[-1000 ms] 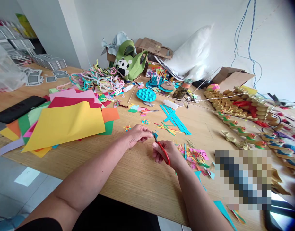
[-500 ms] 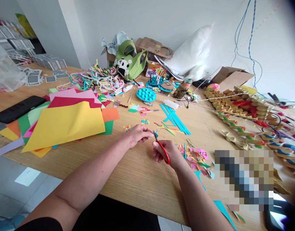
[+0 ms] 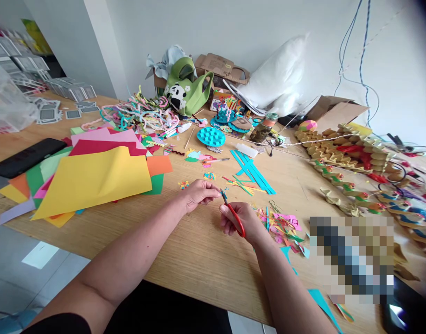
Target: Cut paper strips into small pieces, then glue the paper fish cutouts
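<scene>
My right hand (image 3: 238, 220) is wrapped round the handles of red scissors (image 3: 237, 218), whose dark blades point up and left at my left hand. The fingers of my left hand (image 3: 201, 194) are pinched together beside the blade tips; what they hold is too small to name. Just beyond the blades are tiny blue paper bits (image 3: 226, 189). Small piles of blue and yellow bits (image 3: 209, 176) and orange bits (image 3: 183, 185) lie past my left hand. Thin coloured strips (image 3: 245, 185) and long blue strips (image 3: 253, 171) lie farther back.
Coloured paper sheets (image 3: 94, 181) are stacked at the left by a black case (image 3: 27, 157). Pipe cleaners (image 3: 136, 113), a green panda bag (image 3: 188, 90) and a jar (image 3: 264, 128) stand behind. Paper scraps (image 3: 282, 229) and egg-carton pieces (image 3: 345, 157) lie at the right.
Both hands have stayed nearly in place. The blue piece at the scissor tips looks smaller, and small blue bits now show beside the blades.
</scene>
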Demonstrator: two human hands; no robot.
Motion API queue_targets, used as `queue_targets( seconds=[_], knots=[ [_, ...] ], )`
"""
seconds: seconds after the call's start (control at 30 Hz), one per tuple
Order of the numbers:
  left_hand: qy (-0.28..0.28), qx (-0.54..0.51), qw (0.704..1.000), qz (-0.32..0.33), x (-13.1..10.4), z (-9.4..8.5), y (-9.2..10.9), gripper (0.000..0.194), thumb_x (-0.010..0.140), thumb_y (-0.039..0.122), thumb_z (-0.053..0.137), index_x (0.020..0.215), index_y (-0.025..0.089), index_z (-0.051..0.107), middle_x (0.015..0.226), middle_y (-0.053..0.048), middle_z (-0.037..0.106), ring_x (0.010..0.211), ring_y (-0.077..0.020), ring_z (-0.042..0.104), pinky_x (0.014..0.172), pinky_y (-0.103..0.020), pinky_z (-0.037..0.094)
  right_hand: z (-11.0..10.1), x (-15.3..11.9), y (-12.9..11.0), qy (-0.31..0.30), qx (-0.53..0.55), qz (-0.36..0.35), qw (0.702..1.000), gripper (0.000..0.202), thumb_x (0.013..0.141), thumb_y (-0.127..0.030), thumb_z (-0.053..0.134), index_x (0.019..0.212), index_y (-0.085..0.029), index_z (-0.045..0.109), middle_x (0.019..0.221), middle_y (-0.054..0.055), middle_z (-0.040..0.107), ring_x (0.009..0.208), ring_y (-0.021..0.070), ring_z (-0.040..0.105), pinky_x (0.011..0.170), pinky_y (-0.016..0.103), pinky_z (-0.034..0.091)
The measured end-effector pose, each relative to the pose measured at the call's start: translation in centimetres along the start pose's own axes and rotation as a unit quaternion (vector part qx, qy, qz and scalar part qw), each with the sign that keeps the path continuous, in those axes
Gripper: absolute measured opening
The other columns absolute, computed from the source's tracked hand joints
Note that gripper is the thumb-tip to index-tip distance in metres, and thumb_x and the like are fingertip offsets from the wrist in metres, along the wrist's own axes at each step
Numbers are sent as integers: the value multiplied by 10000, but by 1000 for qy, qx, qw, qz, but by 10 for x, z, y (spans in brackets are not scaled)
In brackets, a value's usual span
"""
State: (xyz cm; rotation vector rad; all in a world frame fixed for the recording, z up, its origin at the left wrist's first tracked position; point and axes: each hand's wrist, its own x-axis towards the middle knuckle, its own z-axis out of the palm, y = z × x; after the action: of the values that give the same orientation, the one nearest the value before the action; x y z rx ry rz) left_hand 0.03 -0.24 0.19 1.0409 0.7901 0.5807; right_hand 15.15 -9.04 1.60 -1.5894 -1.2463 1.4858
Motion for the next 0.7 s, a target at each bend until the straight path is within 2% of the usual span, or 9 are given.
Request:
queue_targets(
  seconds=[0.7],
  knots=[
    [6, 8, 1000, 8, 0, -1, 1, 202, 575, 255, 706, 707, 128, 622, 530, 31, 522, 453, -44, 379, 450, -195, 211, 1, -1, -3, 7, 0, 4, 1000, 565, 596, -695, 712, 544, -165, 525, 479, 28, 610, 373, 109, 563, 349, 186, 425]
  ],
)
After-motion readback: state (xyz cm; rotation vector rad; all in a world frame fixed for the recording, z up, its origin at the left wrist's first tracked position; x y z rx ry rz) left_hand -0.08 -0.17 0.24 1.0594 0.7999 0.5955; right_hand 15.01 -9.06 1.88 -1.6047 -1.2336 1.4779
